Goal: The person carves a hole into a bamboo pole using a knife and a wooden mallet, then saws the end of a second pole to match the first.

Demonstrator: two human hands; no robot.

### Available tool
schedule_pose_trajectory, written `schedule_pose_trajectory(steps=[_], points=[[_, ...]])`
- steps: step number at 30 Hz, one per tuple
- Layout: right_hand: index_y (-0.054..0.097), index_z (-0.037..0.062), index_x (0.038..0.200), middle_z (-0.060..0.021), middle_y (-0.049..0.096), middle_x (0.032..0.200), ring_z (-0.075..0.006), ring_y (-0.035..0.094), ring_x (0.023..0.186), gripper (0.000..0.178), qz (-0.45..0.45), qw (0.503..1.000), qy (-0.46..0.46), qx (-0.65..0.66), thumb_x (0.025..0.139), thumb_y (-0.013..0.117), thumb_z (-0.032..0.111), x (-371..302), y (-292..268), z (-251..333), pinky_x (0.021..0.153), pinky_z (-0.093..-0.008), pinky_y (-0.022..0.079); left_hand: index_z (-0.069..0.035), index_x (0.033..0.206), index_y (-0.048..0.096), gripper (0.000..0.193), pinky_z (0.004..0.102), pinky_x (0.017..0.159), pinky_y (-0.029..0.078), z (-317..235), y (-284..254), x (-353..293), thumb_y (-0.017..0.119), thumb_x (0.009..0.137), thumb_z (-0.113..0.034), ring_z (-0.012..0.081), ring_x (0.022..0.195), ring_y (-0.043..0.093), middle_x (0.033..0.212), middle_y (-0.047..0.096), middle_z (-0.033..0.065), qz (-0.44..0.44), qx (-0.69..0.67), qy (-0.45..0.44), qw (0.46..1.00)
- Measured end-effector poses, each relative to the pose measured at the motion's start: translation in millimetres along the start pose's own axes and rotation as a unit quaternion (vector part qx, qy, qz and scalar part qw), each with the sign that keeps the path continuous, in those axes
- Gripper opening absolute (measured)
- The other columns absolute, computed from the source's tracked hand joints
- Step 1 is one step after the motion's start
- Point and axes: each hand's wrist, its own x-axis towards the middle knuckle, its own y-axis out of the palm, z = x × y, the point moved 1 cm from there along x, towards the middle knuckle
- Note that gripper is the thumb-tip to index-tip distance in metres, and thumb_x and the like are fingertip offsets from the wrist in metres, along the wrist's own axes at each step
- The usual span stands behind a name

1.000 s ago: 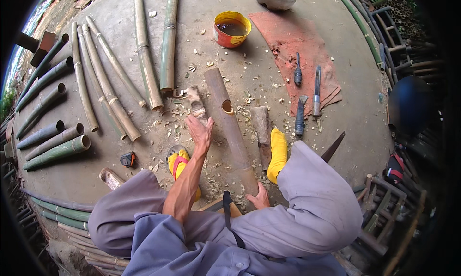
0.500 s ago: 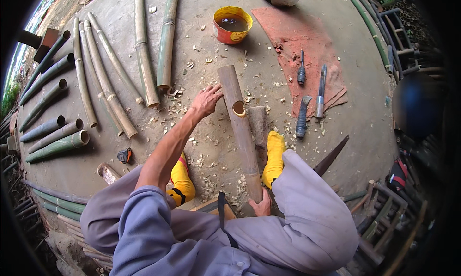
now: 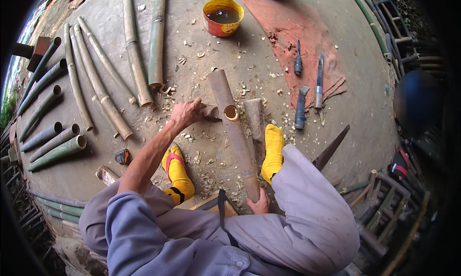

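Brown bamboo makes up the thick tube lying aslant on the concrete floor between the person's yellow-socked feet, its cut hole facing up. From where I stand, the right hand has its fingers closed round the tube's near end, just as it did a second ago.

It's the left hand that has changed: half a second ago it was stretched out near the tube's far part, with no block showing beside it. Now it's drawn back to the left, fingers gripping a short wooden block whose other end reaches the tube's left side, level with the hole; whether it goes underneath I can't tell. A second ago that block pointed away from the person; now it lies crosswise.

Over on the right, a rough wooden billet lies close beside the tube, near the foot in the yellow sock. Farther off, a chisel rests partly on a red cloth, unmoved.
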Motion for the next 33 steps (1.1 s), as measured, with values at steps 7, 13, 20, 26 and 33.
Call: schedule_pose_trajectory(steps=[7, 13, 20, 26, 33], points=[[0.032, 0.0021, 0.136, -0.0316, 0.051, 0.117, -0.0457, 0.051, 0.110, 0.077, 0.089, 0.996, 0.003, -0.013, 0.074, 0.072, 0.021, 15.0, 13.2, 4.4, 0.094, -0.0488, 0.041, -0.009, 0.105, 0.048, 0.041, 0.0466, 0.069, 0.051, 1.7, 22.1, -11.9, 0.072, 0.077, -0.029, 0.0385, 0.086, 0.063, 0.096, 0.061, 0.0168, -0.137, -0.156, -0.032, 0.978], [0.035, 0.0028, 0.131, -0.0323, 0.052, 0.114, -0.0480, 0.050, 0.108, 0.069, 0.055, 0.996, -0.027, -0.065, 0.077, 0.073, 0.020, 11.4, 21.0, 13.2, 0.090, -0.0501, 0.042, -0.008, 0.105, 0.049, 0.041, 0.0470, 0.072, 0.051, 12.8, 7.5, -3.7, 0.073, 0.076, -0.026, 0.0383, 0.087, 0.063, 0.097, 0.062, 0.0164, -0.135, -0.103, -0.023, 0.985], [0.033, 0.0028, 0.122, -0.0322, 0.055, 0.109, -0.0496, 0.053, 0.103, 0.066, 0.109, 0.991, 0.048, -0.055, 0.076, 0.075, 0.024, 17.6, 17.6, 10.5, 0.084, -0.0525, 0.044, -0.006, 0.106, 0.053, 0.043, 0.0469, 0.073, 0.052, 4.4, -3.4, -4.2, 0.074, 0.076, -0.028, 0.0381, 0.088, 0.064, 0.095, 0.065, 0.0178, -0.064, -0.056, -0.045, 0.995], [0.030, 0.0039, 0.123, -0.0323, 0.057, 0.106, -0.0508, 0.055, 0.101, 0.070, 0.139, 0.985, 0.048, -0.091, 0.075, 0.075, 0.027, 25.8, 16.4, 3.6, 0.082, -0.0534, 0.046, -0.006, 0.100, 0.057, 0.037, 0.0472, 0.072, 0.052, 11.0, 2.3, -3.6, 0.074, 0.076, -0.029, 0.0383, 0.085, 0.065, 0.091, 0.067, 0.0177, -0.081, -0.078, -0.049, 0.992], [0.036, 0.0028, 0.126, -0.0308, 0.060, 0.100, -0.0447, 0.060, 0.096, 0.068, 0.079, 0.991, 0.016, -0.111, 0.076, 0.074, 0.027, 31.4, 20.8, -5.5, 0.076, -0.0503, 0.048, -0.007, 0.102, 0.061, 0.037, 0.0459, 0.074, 0.051, 12.8, 1.6, -3.4, 0.074, 0.075, -0.029, 0.0368, 0.089, 0.064, 0.091, 0.066, 0.0188, -0.081, -0.087, -0.068, 0.991]])
